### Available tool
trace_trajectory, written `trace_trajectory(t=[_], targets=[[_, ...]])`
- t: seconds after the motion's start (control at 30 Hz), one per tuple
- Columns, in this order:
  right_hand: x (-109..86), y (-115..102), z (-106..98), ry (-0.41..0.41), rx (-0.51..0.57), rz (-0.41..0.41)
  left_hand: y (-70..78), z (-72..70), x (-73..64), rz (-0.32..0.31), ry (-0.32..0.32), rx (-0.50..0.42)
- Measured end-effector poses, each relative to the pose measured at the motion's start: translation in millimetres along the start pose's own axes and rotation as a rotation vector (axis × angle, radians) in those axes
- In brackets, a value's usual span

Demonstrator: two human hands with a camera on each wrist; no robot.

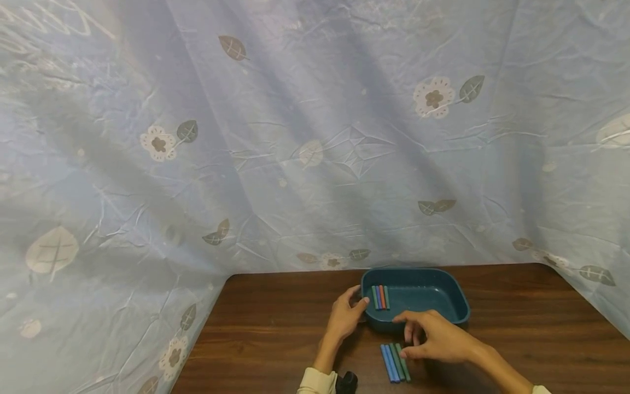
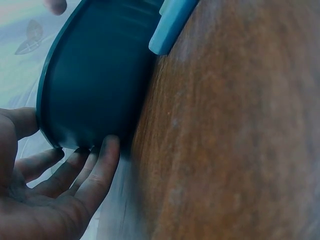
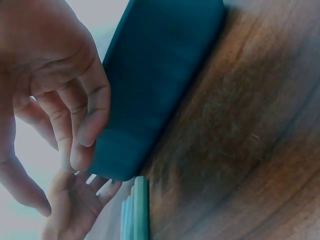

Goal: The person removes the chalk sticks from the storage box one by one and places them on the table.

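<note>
**Near the table's far edge, two hands frame a dark teal tray**

Toward the far side of the brown wooden table [image 1: 266, 328], the teal tray [image 1: 425, 298] sits close to the edge, with a wider stretch of wood to its left than to its right. The far corners of the table are rounded. At the tray's left end lie four sticks in green, blue, red and green [image 1: 380, 297], side by side; its floor extends to their right. On the wood near the tray, a strip apart from it, lie two blue and two green sticks [image 1: 395, 363].

The left hand [image 1: 345, 317] touches the tray's left end, thumb at the rim and fingers spread against the outer wall. The right hand [image 1: 440, 336] hovers by the near wall, thumb and forefinger apart, pinching nothing, its thumb nearest the green sticks on the table.

Beyond the table hangs a leaf-and-flower sheet [image 1: 344, 208]; pale looping strokes at its upper left [image 1: 59, 19] resemble script but cannot be read.
</note>
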State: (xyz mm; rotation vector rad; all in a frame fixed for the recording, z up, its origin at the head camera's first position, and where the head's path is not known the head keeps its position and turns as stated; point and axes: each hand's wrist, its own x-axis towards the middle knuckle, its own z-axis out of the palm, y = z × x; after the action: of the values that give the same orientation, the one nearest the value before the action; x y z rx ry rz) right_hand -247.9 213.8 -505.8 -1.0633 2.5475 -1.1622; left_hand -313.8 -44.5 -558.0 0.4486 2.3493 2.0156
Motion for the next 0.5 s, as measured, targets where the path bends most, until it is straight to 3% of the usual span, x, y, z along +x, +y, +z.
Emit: trace_trajectory(t=[0.5], targets=[[9.1, 1.1, -15.8, 0.122, -0.107, -0.009, -1.1, -1.5, -0.6, 0.001, -0.003, -0.016]])
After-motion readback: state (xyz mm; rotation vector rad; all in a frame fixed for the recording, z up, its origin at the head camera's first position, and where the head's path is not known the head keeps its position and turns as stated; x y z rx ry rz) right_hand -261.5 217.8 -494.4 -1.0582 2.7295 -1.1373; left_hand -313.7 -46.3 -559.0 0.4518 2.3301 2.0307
